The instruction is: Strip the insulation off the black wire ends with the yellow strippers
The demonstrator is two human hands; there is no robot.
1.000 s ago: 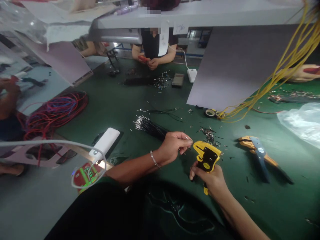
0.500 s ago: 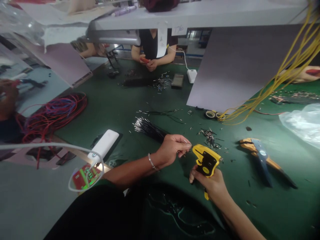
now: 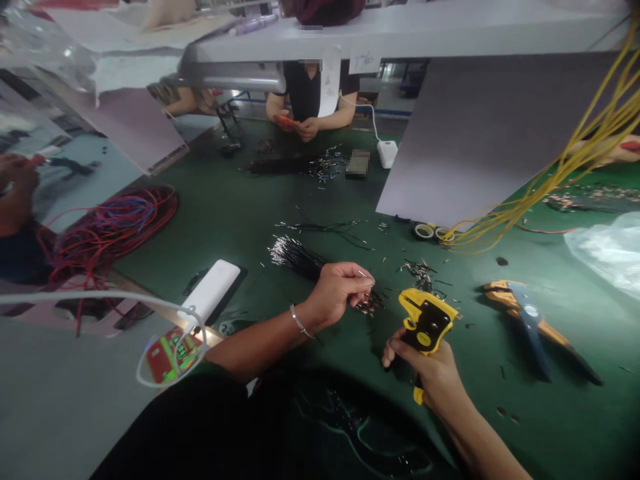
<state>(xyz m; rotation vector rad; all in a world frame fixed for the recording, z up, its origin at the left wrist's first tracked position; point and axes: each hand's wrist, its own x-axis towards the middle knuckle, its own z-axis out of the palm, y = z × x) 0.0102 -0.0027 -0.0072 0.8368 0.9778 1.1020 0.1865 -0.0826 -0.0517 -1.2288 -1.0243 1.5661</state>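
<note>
My left hand (image 3: 345, 290) is pinched round a thin wire whose bare end (image 3: 362, 273) shows at the fingertips. My right hand (image 3: 430, 367) is wrapped round the handle of a yellow and black wire stripper (image 3: 428, 320), its head pointing up and left, apart from my left hand. Beyond my left wrist lies a bundle of black wires (image 3: 300, 259) with bright ends. Small copper-coloured pieces (image 3: 370, 304) lie by my left fingertips. Black scraps (image 3: 421, 273) are piled behind the stripper.
Blue and orange pliers (image 3: 530, 317) lie at right. A white power bank (image 3: 213, 290) and red and blue wire coils (image 3: 115, 223) are at left. Yellow wires (image 3: 555, 173) hang at right beside a grey panel (image 3: 475, 133). A person (image 3: 313, 100) works opposite under a shelf (image 3: 425, 33).
My left hand has drawn back leftward from the stripper's head, uncovering the copper-coloured pieces. The stripper in my right hand has shifted slightly right.
</note>
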